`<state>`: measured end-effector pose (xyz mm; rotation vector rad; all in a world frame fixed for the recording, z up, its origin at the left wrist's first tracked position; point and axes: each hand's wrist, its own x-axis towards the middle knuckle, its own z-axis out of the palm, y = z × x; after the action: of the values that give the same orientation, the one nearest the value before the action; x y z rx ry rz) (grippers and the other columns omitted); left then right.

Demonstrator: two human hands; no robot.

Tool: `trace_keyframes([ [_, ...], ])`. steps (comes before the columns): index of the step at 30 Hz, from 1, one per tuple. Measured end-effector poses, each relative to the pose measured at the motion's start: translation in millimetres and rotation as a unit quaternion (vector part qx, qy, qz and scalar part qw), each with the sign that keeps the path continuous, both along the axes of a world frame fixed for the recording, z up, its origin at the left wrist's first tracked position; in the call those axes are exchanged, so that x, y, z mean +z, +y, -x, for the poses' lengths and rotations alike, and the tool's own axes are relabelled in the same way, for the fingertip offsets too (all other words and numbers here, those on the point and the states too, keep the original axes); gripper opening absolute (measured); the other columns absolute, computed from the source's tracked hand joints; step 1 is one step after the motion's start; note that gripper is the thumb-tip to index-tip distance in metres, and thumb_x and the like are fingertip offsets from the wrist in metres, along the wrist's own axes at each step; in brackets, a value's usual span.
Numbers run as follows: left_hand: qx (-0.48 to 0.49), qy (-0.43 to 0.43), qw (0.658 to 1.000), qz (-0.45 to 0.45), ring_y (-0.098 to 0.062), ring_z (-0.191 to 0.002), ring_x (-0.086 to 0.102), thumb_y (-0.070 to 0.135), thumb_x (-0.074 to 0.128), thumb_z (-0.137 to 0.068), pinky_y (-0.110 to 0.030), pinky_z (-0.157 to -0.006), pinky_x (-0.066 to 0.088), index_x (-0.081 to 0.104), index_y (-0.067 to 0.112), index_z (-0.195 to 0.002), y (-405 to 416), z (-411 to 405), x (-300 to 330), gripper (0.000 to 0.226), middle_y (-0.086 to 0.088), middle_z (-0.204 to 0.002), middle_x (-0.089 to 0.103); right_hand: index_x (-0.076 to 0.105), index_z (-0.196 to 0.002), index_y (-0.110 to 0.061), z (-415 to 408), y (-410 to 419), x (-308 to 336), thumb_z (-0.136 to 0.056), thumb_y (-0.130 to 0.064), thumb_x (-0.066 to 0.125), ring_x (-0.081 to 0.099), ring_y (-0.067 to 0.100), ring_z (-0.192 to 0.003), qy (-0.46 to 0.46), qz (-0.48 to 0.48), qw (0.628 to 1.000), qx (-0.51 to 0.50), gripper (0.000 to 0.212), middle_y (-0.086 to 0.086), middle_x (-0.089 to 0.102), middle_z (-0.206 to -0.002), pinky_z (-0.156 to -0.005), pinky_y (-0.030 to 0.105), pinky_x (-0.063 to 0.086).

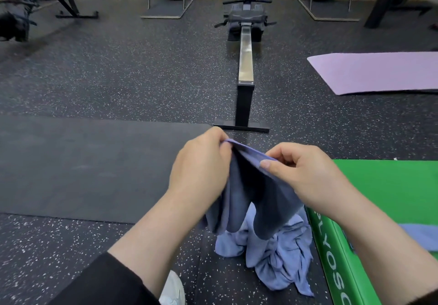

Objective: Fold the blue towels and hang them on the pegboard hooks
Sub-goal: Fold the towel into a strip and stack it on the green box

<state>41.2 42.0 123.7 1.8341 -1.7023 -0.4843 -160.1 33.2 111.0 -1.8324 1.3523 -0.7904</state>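
I hold one blue towel (251, 186) up by its top edge so it hangs free and I can line the corners up for a fold. My left hand (201, 169) pinches the edge at eleven o'clock of the cloth, my right hand (305, 176) pinches it at two o'clock, thumb on top, both wrists bent inward and the forearms reaching out from below. At six o'clock the crumpled pile of towels (272, 255) waits on the floor, touching the green box (391, 190).
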Motion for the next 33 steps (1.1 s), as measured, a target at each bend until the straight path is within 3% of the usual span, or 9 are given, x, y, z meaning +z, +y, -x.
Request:
trace_keyframes([
  [6, -0.104, -0.008, 0.994, -0.024, -0.017, -0.077, 0.053, 0.038, 0.062, -0.095, -0.034, -0.076, 0.05, 0.062, 0.041, -0.121, 6.7, 6.9, 2.8, 0.026, 0.013, -0.064, 0.051, 0.07, -0.086, -0.028, -2.4, 0.6, -3.5, -0.096, -0.027, 0.067, 0.06, 0.015, -0.073, 0.019, 0.031, 0.999, 0.014, 0.01, -0.004, 0.07, -0.077, -0.075, 0.036, 0.049],
  [11, -0.086, -0.039, 0.995, -0.031, -0.022, -0.084, 0.061, 0.042, 0.052, -0.1, -0.039, -0.076, 0.052, 0.06, 0.032, -0.091, 5.4, 10.3, -1.4, 0.016, 0.008, -0.076, 0.064, 0.072, -0.086, -0.027, -3.4, 1.3, -1.7, -0.094, -0.026, 0.068, 0.058, 0.006, -0.069, 0.013, 0.022, 1.0, 0.01, 0.009, -0.003, 0.071, -0.079, -0.076, 0.038, 0.05],
  [16, -0.029, -0.021, 0.999, -0.006, -0.025, -0.087, 0.061, 0.038, 0.047, -0.103, -0.04, -0.077, 0.05, 0.056, 0.028, -0.091, 3.5, 5.5, -0.7, 0.018, 0.007, -0.084, 0.067, 0.071, -0.08, -0.023, 1.8, 1.4, 2.0, -0.09, -0.028, 0.073, 0.051, 0.006, -0.062, 0.02, 0.0, 1.0, 0.002, 0.012, -0.001, 0.071, -0.073, -0.069, 0.039, 0.05],
  [19, 0.025, 0.003, 1.0, 0.004, -0.025, -0.085, 0.061, 0.037, 0.046, -0.103, -0.04, -0.075, 0.049, 0.055, 0.028, -0.088, -1.4, -3.3, -2.3, 0.02, 0.008, -0.079, 0.065, 0.068, -0.073, -0.019, 7.3, 1.2, 4.5, -0.089, -0.038, 0.073, 0.037, 0.002, -0.05, 0.1, -0.022, 0.995, 0.015, 0.025, -0.012, 0.052, -0.053, -0.053, 0.023, 0.034],
  [22, 0.037, 0.022, 0.999, 0.004, -0.021, -0.081, 0.061, 0.035, 0.048, -0.103, -0.038, -0.073, 0.048, 0.056, 0.027, -0.086, -4.4, -9.2, -2.3, 0.02, 0.009, -0.076, 0.064, 0.062, -0.07, -0.01, 11.3, 2.4, 5.9, -0.091, -0.044, 0.069, 0.03, 0.006, -0.048, 0.146, -0.029, 0.989, 0.004, 0.04, -0.011, 0.037, -0.049, -0.048, 0.023, 0.028],
  [25, 0.017, 0.093, 0.995, -0.036, -0.008, -0.063, 0.058, 0.037, 0.056, -0.099, -0.031, -0.062, 0.042, 0.06, 0.029, -0.089, -4.2, -5.9, -2.9, 0.013, 0.011, -0.064, 0.062, 0.044, -0.061, -0.01, 8.8, 4.5, 9.3, -0.095, -0.041, 0.063, 0.026, 0.008, -0.051, 0.105, -0.004, 0.994, -0.027, 0.049, -0.009, 0.03, -0.052, -0.05, 0.026, 0.026],
  [28, 0.011, 0.207, 0.975, -0.073, -0.016, -0.05, 0.047, 0.04, 0.067, -0.093, -0.028, -0.058, 0.038, 0.065, 0.023, -0.088, -3.9, -3.7, -1.7, 0.018, 0.004, -0.063, 0.062, 0.034, -0.06, -0.018, 3.6, 5.8, 9.2, -0.098, -0.042, 0.059, 0.024, 0.008, -0.052, 0.045, -0.011, 0.996, -0.073, 0.051, -0.011, 0.026, -0.054, -0.05, 0.028, 0.021],
  [30, 0.0, 0.272, 0.957, -0.097, -0.019, -0.053, 0.038, 0.029, 0.068, -0.092, -0.028, -0.059, 0.032, 0.057, 0.015, -0.065, -1.9, -2.9, 0.0, 0.032, -0.003, -0.057, 0.055, 0.033, -0.062, -0.016, 3.7, 4.8, 4.2, -0.098, -0.044, 0.059, 0.023, 0.011, -0.054, 0.032, -0.032, 0.996, -0.081, 0.052, -0.01, 0.025, -0.056, -0.054, 0.033, 0.02],
  [33, 0.009, 0.281, 0.952, -0.125, -0.017, -0.054, 0.041, 0.022, 0.07, -0.089, -0.024, -0.055, 0.033, 0.061, 0.013, -0.063, 1.9, -0.8, 1.1, 0.029, 0.001, -0.053, 0.058, 0.045, -0.069, -0.008, 7.9, 3.3, -3.9, -0.096, -0.049, 0.06, 0.028, 0.014, -0.061, 0.021, -0.068, 0.995, -0.065, 0.052, -0.004, 0.033, -0.063, -0.06, 0.035, 0.024],
])
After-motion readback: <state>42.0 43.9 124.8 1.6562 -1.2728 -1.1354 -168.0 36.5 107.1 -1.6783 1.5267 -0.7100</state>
